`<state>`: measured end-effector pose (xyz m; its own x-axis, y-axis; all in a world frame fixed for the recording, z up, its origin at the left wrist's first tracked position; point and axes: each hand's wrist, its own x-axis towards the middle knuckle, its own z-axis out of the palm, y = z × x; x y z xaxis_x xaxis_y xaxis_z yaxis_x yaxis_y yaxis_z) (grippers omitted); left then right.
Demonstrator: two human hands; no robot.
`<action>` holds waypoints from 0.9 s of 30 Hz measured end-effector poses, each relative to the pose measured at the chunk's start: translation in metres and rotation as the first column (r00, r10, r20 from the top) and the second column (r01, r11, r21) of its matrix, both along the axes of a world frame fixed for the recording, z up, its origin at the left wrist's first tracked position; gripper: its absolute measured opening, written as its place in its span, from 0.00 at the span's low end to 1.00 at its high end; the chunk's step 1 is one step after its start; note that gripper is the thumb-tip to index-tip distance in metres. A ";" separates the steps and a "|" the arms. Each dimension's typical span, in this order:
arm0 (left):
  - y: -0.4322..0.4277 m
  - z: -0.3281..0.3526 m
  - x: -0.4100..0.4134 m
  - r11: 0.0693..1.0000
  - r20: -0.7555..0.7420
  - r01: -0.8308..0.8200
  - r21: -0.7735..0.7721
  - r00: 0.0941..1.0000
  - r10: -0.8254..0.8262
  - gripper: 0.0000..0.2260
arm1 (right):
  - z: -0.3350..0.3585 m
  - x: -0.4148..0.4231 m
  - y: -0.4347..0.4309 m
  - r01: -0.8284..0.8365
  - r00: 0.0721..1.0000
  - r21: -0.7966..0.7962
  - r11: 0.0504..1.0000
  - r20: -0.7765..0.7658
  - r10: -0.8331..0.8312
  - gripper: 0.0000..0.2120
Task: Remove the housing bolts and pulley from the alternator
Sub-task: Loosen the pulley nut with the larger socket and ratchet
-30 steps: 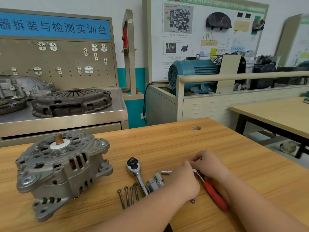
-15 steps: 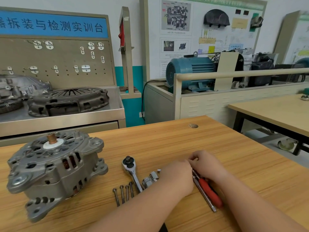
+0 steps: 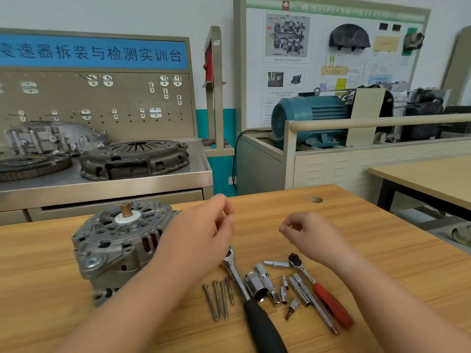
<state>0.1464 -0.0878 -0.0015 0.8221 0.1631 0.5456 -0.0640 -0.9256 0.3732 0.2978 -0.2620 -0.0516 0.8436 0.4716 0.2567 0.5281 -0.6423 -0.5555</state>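
Alternator (image 3: 119, 247), grey cast metal with a copper-coloured shaft stub sticking up from a white ring, standing on the wooden table (image 3: 382, 250) at about 9 o'clock from the hands. No pulley seen on the shaft. Partly covered at its right side by the left forearm.

Left hand (image 3: 204, 230) raised above the table, just beside the alternator at 3 o'clock of it, fingers loosely curled, thumb close to the forefinger; cannot tell if something small is pinched there. Right hand (image 3: 308, 235) also raised, well apart from the left one, fingers half curled, holding nothing visible.

Four long thin steel bolts (image 3: 219, 298) lying side by side on the table at 6 o'clock below the left hand, near the alternator but not touching it. Just beside them at 3 o'clock, a chrome ratchet with black handle (image 3: 244, 289), its head hidden under the left hand. Further to 3 o'clock, a large chrome socket (image 3: 256, 285), some small sockets and bits (image 3: 288, 291), and a slim ratchet with red handle (image 3: 318, 291).

At 11 o'clock behind the table, a grey workbench with dark clutch parts (image 3: 135, 157). At 1 o'clock, a blue electric motor (image 3: 309, 118).
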 end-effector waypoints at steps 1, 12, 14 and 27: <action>0.010 0.004 -0.013 0.998 0.078 -0.028 0.047 0.997 0.024 0.04 | 0.005 -0.008 0.010 -0.052 0.999 0.034 0.998 0.007 0.051 0.07; 0.133 -0.029 -0.101 0.948 0.175 -0.311 -0.071 0.932 0.319 0.25 | 0.022 -0.066 0.129 -0.406 0.863 0.236 0.883 -0.220 0.455 0.23; 0.135 -0.044 -0.107 0.963 0.046 -0.264 -0.056 0.963 0.267 0.32 | 0.019 -0.066 0.144 -0.370 0.866 0.247 0.895 -0.257 0.429 0.24; 0.154 -0.059 -0.096 0.754 0.435 -0.248 0.609 0.899 -0.055 0.14 | 0.006 -0.076 0.171 -0.159 0.888 0.543 0.825 -0.286 0.360 0.04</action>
